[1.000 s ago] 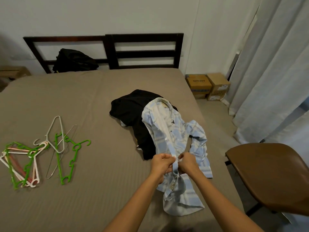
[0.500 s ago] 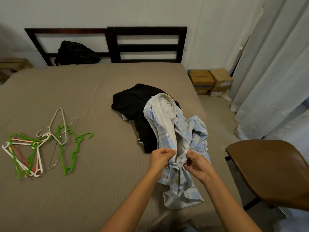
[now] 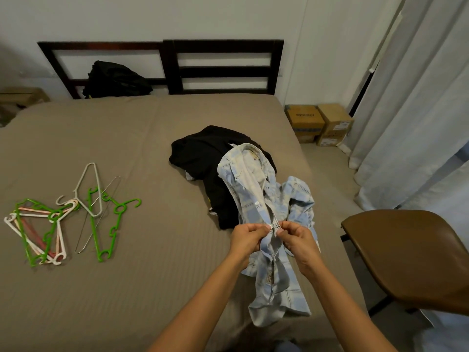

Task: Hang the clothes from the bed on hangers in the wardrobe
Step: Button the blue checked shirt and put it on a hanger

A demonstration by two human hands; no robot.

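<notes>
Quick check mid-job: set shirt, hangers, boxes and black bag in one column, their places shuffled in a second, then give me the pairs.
1. shirt
2. hangers
3. boxes
4. black bag

A. against the headboard
B. pinched by left hand and right hand
C. by the curtain, off the bed
D. loose on the bed's left side

Pairs: 1-B, 2-D, 3-C, 4-A.
</notes>
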